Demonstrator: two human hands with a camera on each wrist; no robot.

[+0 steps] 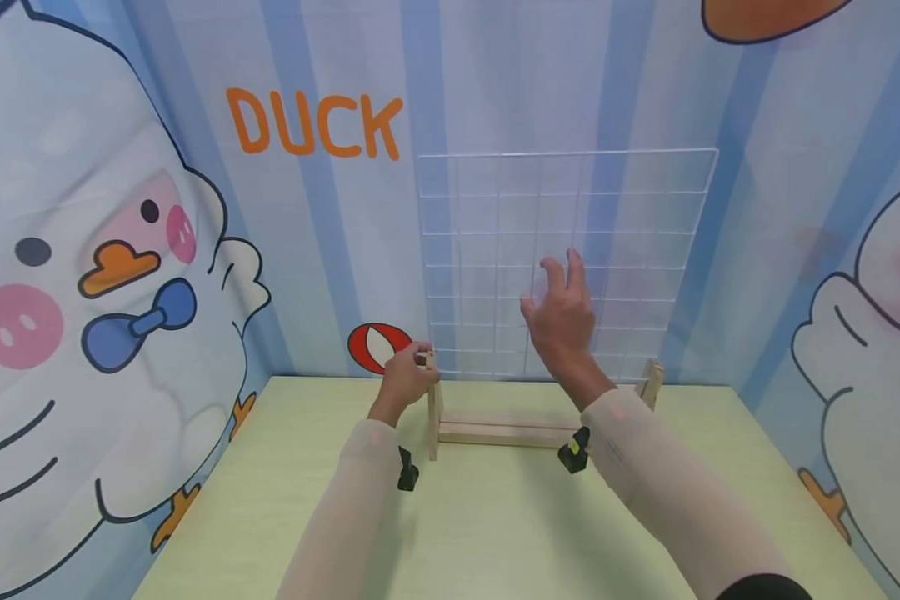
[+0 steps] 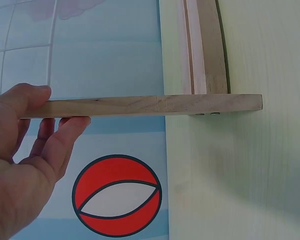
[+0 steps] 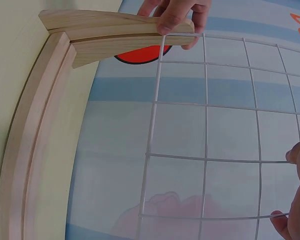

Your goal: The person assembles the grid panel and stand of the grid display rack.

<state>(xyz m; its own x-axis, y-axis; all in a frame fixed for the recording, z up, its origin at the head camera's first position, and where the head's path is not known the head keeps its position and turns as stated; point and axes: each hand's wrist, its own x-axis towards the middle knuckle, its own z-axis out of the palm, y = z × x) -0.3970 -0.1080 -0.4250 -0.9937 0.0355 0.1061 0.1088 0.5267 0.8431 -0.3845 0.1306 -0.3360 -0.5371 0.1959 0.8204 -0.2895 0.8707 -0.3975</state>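
My left hand (image 1: 407, 377) pinches the upper end of the left wooden upright (image 2: 140, 105) of a low wooden stand, thumb on one side and fingers on the other. A grooved crossbar (image 3: 20, 165) joins this upright to the right upright (image 1: 650, 383), partly hidden by my right sleeve. A white wire grid (image 3: 205, 105) stands upright behind the stand in the head view, its lower corner overlapping the left upright's groove close to my left thumb. My right hand (image 1: 562, 325) is at the grid's middle, its bent fingers and thumb gripping the wires.
The stand sits near the back of a pale yellow-green table (image 1: 487, 525). Behind it hangs a blue striped backdrop (image 1: 480, 75) printed with ducks and a red ball (image 2: 117, 170). Black wrist cameras (image 1: 574, 451) show below both sleeves.
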